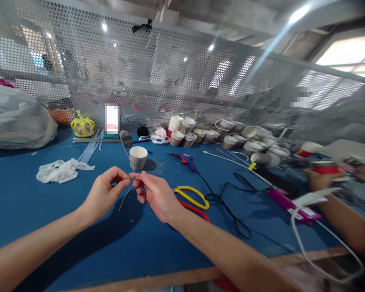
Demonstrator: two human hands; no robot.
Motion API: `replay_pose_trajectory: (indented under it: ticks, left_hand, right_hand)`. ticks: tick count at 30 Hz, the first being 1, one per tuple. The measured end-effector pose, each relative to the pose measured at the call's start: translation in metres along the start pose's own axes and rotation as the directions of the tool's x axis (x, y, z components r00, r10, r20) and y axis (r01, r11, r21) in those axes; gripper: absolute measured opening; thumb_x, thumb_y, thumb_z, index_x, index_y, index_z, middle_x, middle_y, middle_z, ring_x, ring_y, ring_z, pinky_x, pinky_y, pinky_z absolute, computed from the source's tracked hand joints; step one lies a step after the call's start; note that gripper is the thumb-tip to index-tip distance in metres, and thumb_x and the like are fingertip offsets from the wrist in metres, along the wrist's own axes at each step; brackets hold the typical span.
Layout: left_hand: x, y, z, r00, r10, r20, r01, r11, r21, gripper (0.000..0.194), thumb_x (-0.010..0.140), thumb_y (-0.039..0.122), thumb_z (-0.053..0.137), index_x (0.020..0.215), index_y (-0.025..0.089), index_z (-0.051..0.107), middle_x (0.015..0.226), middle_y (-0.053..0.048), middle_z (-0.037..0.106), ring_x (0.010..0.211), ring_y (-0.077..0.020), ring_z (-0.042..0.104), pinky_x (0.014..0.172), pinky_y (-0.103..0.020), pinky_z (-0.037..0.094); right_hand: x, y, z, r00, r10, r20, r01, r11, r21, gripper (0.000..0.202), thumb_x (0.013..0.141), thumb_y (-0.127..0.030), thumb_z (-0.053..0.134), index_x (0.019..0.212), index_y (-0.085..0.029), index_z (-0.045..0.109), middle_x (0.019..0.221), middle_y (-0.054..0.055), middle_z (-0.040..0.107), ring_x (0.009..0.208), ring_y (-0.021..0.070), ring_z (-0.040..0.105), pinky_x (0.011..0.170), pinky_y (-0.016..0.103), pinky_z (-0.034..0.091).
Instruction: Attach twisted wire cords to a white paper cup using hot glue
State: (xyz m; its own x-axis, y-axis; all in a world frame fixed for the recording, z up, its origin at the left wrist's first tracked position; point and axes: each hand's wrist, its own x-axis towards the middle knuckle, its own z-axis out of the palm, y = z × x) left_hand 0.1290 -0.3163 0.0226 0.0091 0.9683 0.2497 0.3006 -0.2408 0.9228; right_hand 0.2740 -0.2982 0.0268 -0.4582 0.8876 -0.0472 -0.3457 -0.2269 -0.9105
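Note:
My left hand (pixel 103 194) and my right hand (pixel 159 196) meet above the blue table, fingertips nearly touching. Both pinch a thin grey cord (pixel 124 197), whose loose end hangs below them. Its upper part runs back past a cup (pixel 138 160) towards a grey ball of yarn (pixel 124 135). The cup stands upright just beyond my fingers, white inside and grey outside. Fine detail of the cord between my fingertips is too small to make out. Scissors (pixel 192 198) with yellow and red handles lie beside my right wrist, partly hidden by it.
A blue glue gun (pixel 184 159) lies right of the cup, its black cable (pixel 222 209) trailing forward. Several wrapped cups (pixel 190 140) line the back. Crumpled white plastic (pixel 59 170) lies left. A purple power strip (pixel 293 207) and another person's arm (pixel 346 215) are at right.

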Motion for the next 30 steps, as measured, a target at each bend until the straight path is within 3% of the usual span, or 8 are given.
replay_pose_trajectory:
  ticks: [17,30]
  left_hand:
    - [-0.0002,-0.0030,0.0017,0.998,0.013,-0.066,-0.010,0.999,0.043,0.012,0.072,0.025,0.052,0.065,0.016,0.047,0.056,0.005,0.048,0.043,-0.0056,0.037,0.042,-0.018,0.031]
    - [0.0000,-0.0058,0.0019,0.995,0.042,-0.086,-0.029,0.988,0.149,0.013,0.073,0.026,0.050,0.065,0.017,0.046,0.063,0.002,0.050,0.049,-0.0084,0.048,0.046,-0.020,0.039]
  right_hand:
    - [-0.0020,0.0014,0.0013,1.000,0.016,0.026,-0.016,1.000,0.024,0.029,0.073,-0.037,0.057,0.089,-0.013,0.065,0.069,0.001,0.049,0.057,0.0069,0.042,0.043,0.020,0.031]
    - [-0.0044,0.0062,0.0048,1.000,0.021,-0.019,-0.020,0.999,0.049,0.025,0.067,-0.030,0.063,0.087,-0.015,0.065,0.069,0.000,0.052,0.056,0.0064,0.043,0.042,0.019,0.031]
